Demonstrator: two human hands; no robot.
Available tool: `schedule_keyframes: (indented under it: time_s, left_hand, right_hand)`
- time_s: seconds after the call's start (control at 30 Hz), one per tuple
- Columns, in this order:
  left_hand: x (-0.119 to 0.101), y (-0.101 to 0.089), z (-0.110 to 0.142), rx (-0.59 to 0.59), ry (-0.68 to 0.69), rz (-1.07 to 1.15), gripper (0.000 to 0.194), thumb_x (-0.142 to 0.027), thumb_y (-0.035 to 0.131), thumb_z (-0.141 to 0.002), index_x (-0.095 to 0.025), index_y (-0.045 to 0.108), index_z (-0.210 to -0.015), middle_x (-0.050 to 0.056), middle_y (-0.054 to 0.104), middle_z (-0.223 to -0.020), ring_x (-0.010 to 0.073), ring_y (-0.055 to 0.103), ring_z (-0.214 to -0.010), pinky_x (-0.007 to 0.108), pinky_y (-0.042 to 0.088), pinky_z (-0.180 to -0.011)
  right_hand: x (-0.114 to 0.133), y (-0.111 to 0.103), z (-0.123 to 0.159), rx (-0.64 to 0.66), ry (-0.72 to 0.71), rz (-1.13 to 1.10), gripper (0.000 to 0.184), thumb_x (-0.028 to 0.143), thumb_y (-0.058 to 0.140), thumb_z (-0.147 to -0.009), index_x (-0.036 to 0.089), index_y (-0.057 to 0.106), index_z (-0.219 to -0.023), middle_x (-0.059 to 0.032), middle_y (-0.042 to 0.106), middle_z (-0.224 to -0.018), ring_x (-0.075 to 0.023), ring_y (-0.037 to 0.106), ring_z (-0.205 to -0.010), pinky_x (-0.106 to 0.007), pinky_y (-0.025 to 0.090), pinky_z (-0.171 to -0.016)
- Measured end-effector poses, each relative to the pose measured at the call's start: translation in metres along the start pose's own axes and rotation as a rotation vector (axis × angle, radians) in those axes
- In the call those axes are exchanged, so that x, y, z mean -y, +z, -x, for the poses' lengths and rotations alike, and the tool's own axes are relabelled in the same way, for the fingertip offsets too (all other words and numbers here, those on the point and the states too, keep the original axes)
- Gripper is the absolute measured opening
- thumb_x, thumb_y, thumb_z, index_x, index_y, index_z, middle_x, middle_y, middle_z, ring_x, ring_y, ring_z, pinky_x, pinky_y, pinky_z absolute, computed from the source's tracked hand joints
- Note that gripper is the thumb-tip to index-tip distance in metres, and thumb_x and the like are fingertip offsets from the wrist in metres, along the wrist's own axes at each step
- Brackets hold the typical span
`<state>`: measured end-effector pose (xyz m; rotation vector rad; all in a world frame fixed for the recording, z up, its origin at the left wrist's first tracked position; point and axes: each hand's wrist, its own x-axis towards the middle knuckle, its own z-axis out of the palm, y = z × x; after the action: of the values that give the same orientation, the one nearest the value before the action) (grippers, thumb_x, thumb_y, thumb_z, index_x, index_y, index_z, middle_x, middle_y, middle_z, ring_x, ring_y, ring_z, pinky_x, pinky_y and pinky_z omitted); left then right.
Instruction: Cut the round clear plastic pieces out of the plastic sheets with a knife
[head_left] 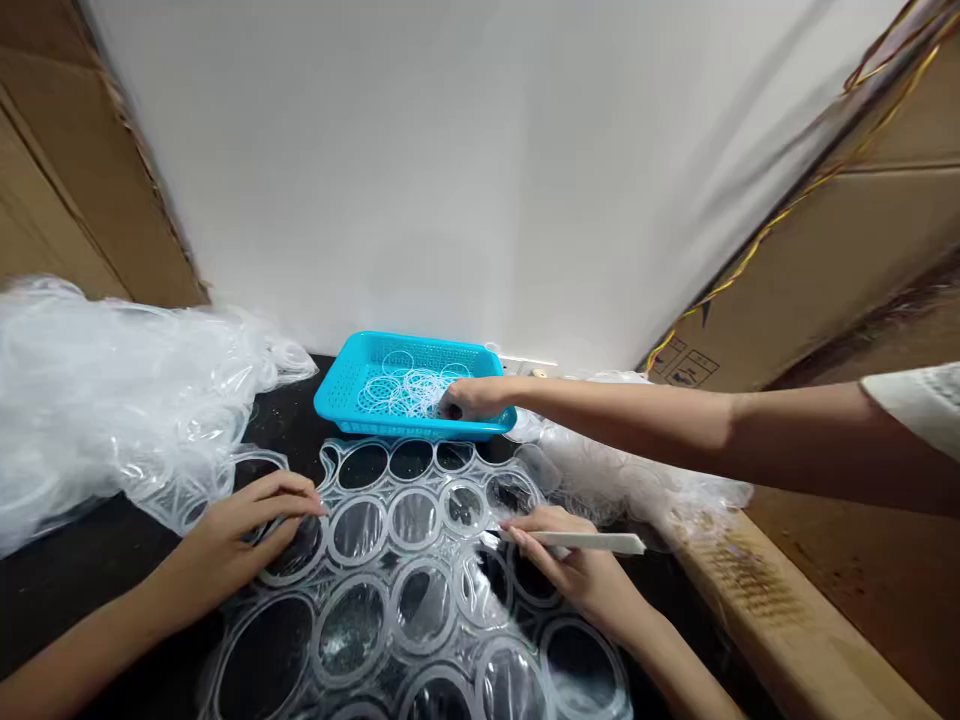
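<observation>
A clear plastic sheet (367, 575) moulded with many round rings lies on the dark table. My left hand (251, 525) rests at the sheet's left side, fingers stretched and apart, gripping nothing visible. My right hand (574, 565) is closed around a slim white-handled craft knife (600, 542). Its thin tip points left and meets the sheet beside a ring in the upper right part. Behind the sheet stands a blue plastic basket (416, 430) with loose thin white rings (405, 390) in it. Another person's hand (476, 397) reaches in from the right, fingers among those rings.
Crumpled clear plastic sheets (127, 400) are heaped at the left, and a pile of plastic scraps (622, 465) lies at the right. A white wall (420, 180) rises behind. Cardboard boxes (862, 240) and twisted yellow-red wires (750, 255) border the right side.
</observation>
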<state>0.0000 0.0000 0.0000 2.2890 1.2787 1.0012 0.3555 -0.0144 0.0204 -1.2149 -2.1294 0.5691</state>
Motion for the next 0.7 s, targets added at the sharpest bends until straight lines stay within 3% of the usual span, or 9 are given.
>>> schedule_keyframes:
  time_s: [0.43,0.7]
  left_hand:
    - [-0.005,-0.001,-0.002,-0.049,-0.051,0.043,0.022,-0.034,0.045,-0.085,-0.027,0.067,-0.084,0.000,0.061,-0.094,0.0127,0.057,-0.088,0.020,0.041,-0.081]
    - [-0.009,-0.001,-0.002,-0.054,-0.095,0.059,0.022,-0.033,0.045,-0.085,-0.027,0.067,-0.084,-0.001,0.061,-0.094,0.0120,0.057,-0.089,0.018,0.041,-0.080]
  right_hand:
    - [-0.011,0.002,-0.002,0.011,-0.015,-0.084,0.017,0.036,0.052,-0.087,0.037,0.068,-0.091,-0.0003,0.062,-0.064,-0.0154,0.051,-0.056,-0.033,0.038,-0.056]
    - [-0.013,0.002,-0.001,0.044,0.041,-0.185,0.017,0.031,0.055,-0.086,0.039,0.067,-0.095,-0.0012,0.065,-0.074,-0.0178,0.052,-0.063,-0.033,0.033,-0.060]
